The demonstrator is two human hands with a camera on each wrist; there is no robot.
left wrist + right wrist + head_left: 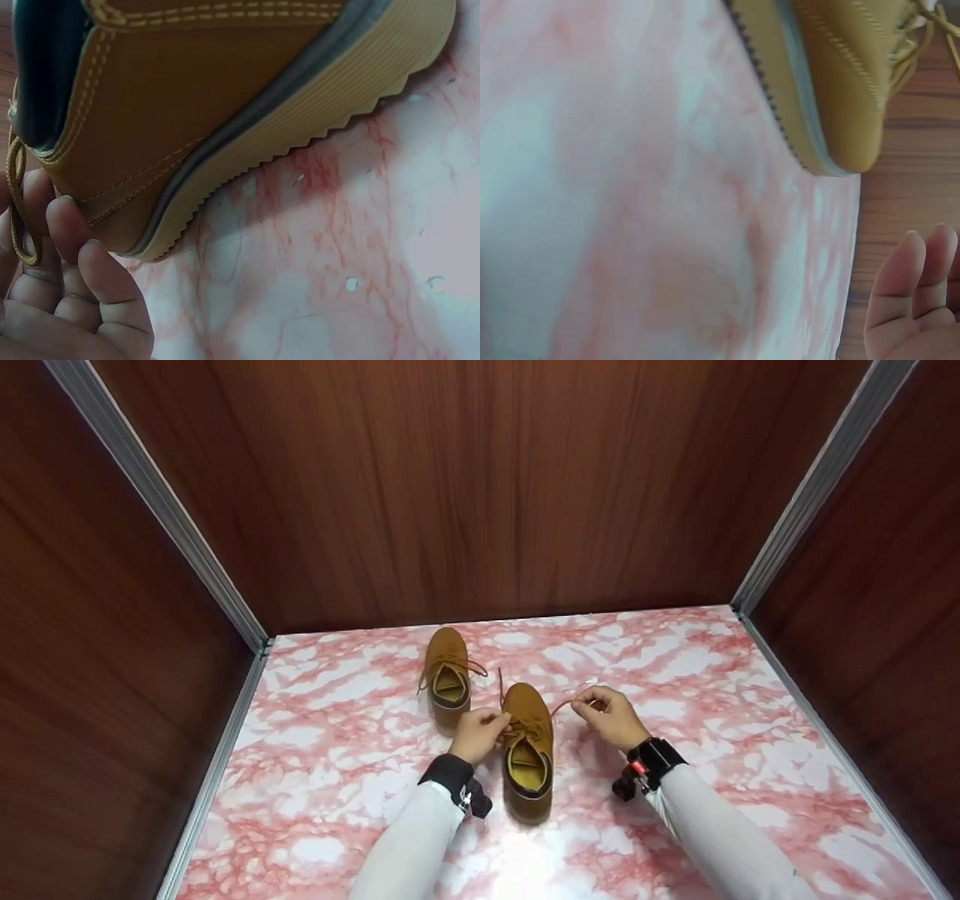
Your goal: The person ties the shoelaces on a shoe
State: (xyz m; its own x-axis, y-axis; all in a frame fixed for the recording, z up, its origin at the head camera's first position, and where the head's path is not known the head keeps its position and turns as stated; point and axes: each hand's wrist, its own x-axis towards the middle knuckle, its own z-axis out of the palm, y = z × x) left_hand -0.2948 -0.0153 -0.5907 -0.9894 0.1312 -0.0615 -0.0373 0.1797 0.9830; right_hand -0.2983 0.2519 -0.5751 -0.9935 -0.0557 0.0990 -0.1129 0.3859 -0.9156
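Observation:
A tan lace-up shoe [526, 702] stands upright on the floor, toe pointing away, between both hands. At the left side of its lacing, my left hand [476, 736] pinches the shoelace; in the left wrist view a loop of the lace [15, 187] hangs by the fingers. My right hand [615, 721], off to the right of the toe, pinches a lace end [561, 706] drawn out from the shoe between thumb and forefinger. Another lace end [501, 684] extends forward on the left. Only the fingers [897, 281] of the right hand show in the right wrist view.
The matching tan shoe [447, 643] stands farther back on the left, its laces loose at the sides. Dark wood-grain panels [480, 495] with grey metal edging enclose the pink-and-white marbled surface [322, 802] at the back and both sides.

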